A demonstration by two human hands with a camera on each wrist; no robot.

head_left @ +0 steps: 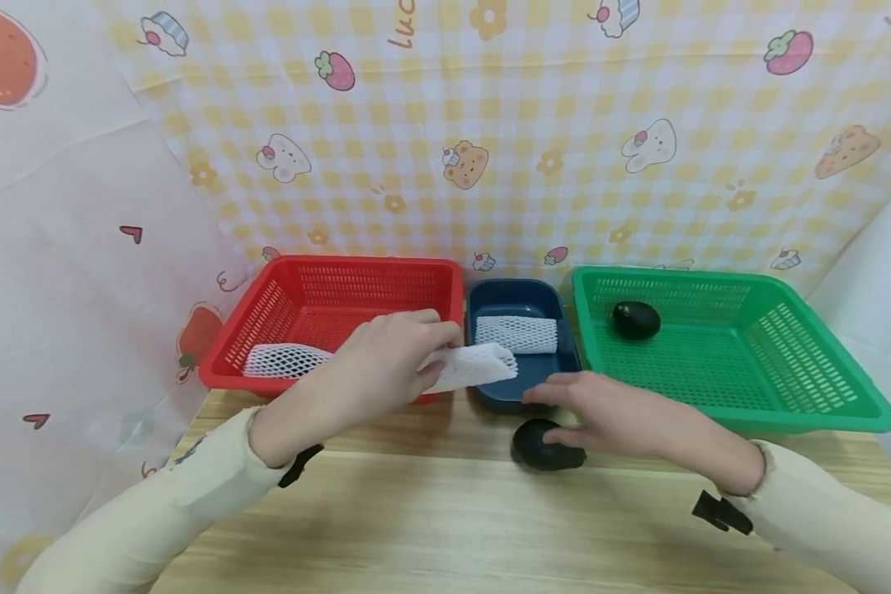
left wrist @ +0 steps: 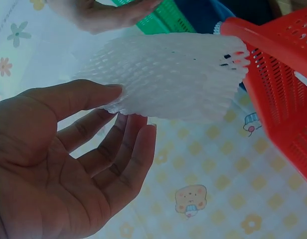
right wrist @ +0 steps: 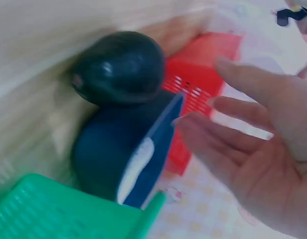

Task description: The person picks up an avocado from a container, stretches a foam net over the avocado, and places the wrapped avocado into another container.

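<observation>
Alt text: on a pale wooden table (head_left: pixel 445 528) before a yellow-checked cloth (head_left: pixel 408 124), a mesh sleeve (head_left: pixel 278 360) in the left red basket (head_left: pixel 371 263) is partly covered by the left hand (head_left: pixel 386 351), which pinches a white foam net (head_left: pixel 471 368), while the right hand (head_left: pixel 594 408), fingers loosely parted, hovers by a dark avocado (head_left: pixel 538 447) just near of the blue tray (head_left: pixel 545 365).

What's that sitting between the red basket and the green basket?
A dark blue bin, with a white mesh sleeve lying inside it; the head view shows this.
</observation>
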